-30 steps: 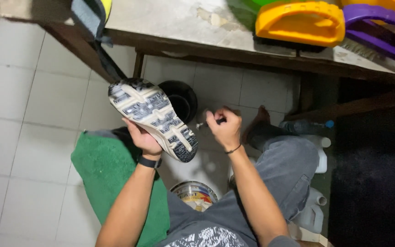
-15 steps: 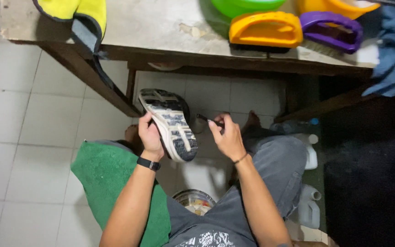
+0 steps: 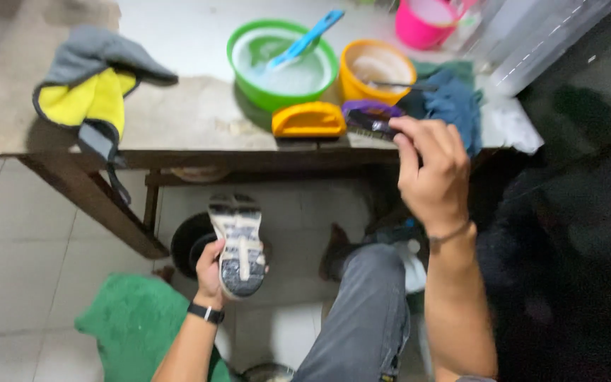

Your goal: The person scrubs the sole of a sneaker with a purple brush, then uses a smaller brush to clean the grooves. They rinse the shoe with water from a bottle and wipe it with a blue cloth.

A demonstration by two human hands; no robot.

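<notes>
My left hand grips a worn sneaker by its heel and holds it below the table with its dirty grey sole facing me. My right hand is raised to the table's front edge. Its fingers close on the right end of a purple scrubbing brush that lies beside an orange brush. A black watch sits on my left wrist and a thin band on my right.
On the stone-topped table stand a green bowl with soapy water and a blue brush, an orange bowl, a pink bucket, a blue cloth and a grey-yellow cloth. A green mat and a dark pot lie on the tiled floor.
My right hand left the sneaker's sole and rose to the purple brush on the table. The view tilted up, and the sneaker stays in my left hand.
</notes>
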